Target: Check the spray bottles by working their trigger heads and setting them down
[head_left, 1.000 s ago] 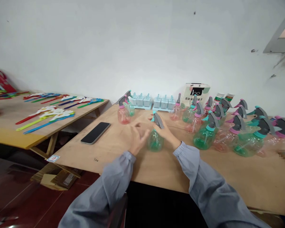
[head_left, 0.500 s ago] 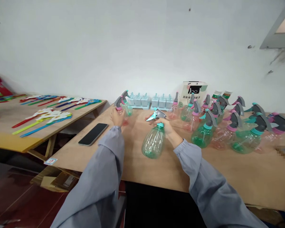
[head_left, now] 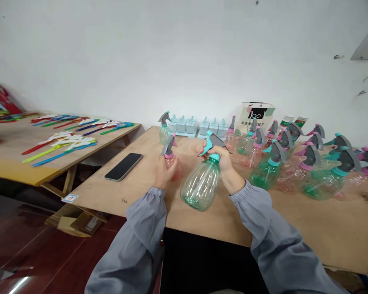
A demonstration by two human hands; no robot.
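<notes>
My right hand [head_left: 223, 163] grips the neck of a clear green spray bottle [head_left: 200, 185] with a teal and grey trigger head. The bottle hangs tilted above the wooden table [head_left: 202, 212], its base toward me. My left hand [head_left: 164, 173] is wrapped round a pink spray bottle [head_left: 171, 157] with a grey and pink trigger, held upright just left of the green one. Another green bottle [head_left: 164, 128] stands alone near the table's back edge.
Several more green and pink spray bottles [head_left: 294, 163] crowd the table's right side. A black phone [head_left: 123, 166] lies at the left. Pale blue moulds [head_left: 199, 126] and a white box [head_left: 256, 116] stand by the wall. Coloured plastic sticks [head_left: 64, 141] cover a second table at left.
My left hand reached to the pink bottle at the back left, took it and brought it near. My right hand lifted the green bottle off the table and tilted it.
</notes>
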